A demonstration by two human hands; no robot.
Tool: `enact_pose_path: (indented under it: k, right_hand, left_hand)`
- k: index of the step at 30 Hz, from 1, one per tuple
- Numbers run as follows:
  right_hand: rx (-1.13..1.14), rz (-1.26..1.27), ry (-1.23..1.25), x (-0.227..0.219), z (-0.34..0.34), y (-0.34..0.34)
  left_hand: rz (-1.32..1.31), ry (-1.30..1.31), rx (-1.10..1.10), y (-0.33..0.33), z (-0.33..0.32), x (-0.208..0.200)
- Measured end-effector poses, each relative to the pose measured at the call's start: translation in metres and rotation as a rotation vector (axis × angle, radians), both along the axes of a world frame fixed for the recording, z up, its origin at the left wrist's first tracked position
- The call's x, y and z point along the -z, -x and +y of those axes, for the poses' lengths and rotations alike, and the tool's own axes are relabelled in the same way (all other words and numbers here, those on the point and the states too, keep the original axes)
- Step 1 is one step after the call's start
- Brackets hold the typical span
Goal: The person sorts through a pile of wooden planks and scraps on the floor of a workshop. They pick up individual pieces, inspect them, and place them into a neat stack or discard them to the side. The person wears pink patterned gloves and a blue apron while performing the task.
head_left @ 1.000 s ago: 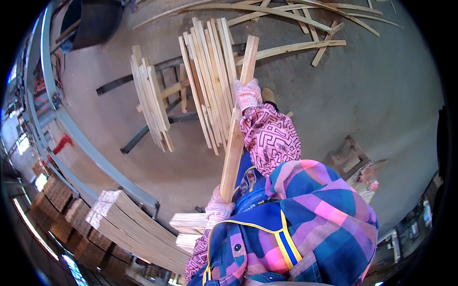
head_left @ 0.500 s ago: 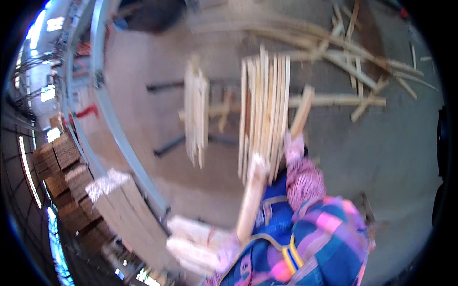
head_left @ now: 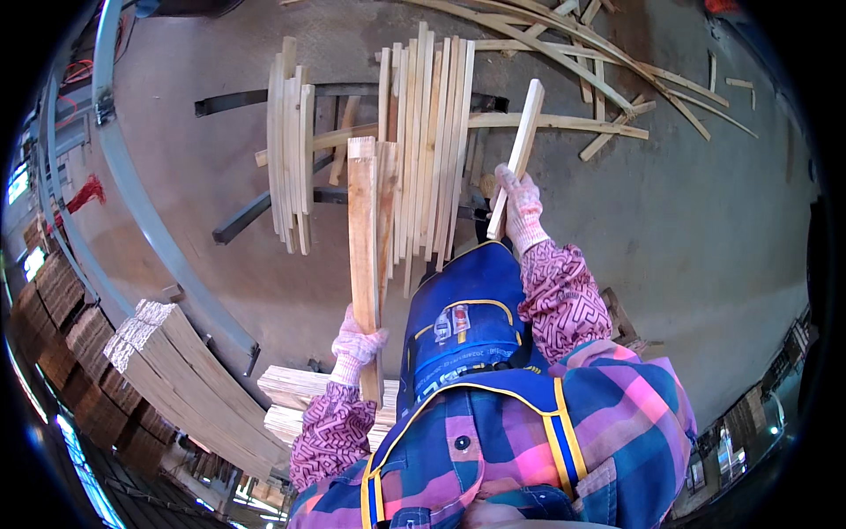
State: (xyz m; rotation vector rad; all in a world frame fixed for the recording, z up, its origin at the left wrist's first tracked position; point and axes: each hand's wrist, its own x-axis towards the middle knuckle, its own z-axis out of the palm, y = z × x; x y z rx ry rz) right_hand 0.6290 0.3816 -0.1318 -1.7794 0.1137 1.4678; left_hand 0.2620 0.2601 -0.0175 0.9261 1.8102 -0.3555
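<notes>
My left hand [head_left: 357, 342], in a pale knit glove, is closed round the lower part of two wooden strips [head_left: 362, 220] lying side by side. They point away from me, and their far ends overlap the left side of a row of strips [head_left: 432, 132]. In my right hand [head_left: 522, 207], also gloved, is one short wooden strip [head_left: 528, 123], tilted with its far end to the right. That strip is apart from the row. A smaller bunch of strips [head_left: 289, 150] lies left of the row, across the same dark metal stand [head_left: 242, 218].
Long loose strips [head_left: 608, 79] are strewn over the floor at the far right. A grey metal rail [head_left: 154, 203] runs along the left. Stacked timber [head_left: 207, 388] stands at the near left, with more pale boards [head_left: 286, 397] beside my left forearm.
The whole view has shifted and sharpened. My left hand has moved forward with its wood, and two strips now show there instead of one. The right hand still holds its strip.
</notes>
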Motion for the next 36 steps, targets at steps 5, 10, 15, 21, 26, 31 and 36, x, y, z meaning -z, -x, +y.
enact_pose_path:
  k: [5,10,15,21,26,31,36]
  right_hand:
    - [0.002,0.174,-0.1,-0.018,-0.024,0.042]
    - [0.243,0.69,-0.177,-0.047,-0.039,0.107]
    - [0.397,1.351,-0.379,-0.102,-0.042,0.14]
    - [0.175,1.556,-0.549,-0.138,-0.045,0.154]
    - [0.062,1.165,-0.633,-0.133,-0.061,0.153]
    - [-0.014,0.716,-0.52,-0.101,-0.092,0.114]
    - [-0.041,0.498,-0.378,-0.101,-0.132,0.06]
  left_hand:
    - [-0.234,-0.121,-0.08,-0.011,0.022,-0.008]
    - [-0.107,-0.15,0.131,-0.03,0.035,-0.037]
    - [0.023,-0.491,0.351,-0.078,0.014,-0.069]
    - [0.019,-0.511,0.27,-0.072,0.004,-0.099]
    - [0.063,-0.98,0.274,-0.039,-0.021,-0.064]
    - [0.177,-1.324,0.402,-0.01,-0.017,-0.053]
    - [0.223,-1.266,0.377,0.015,-0.02,-0.033]
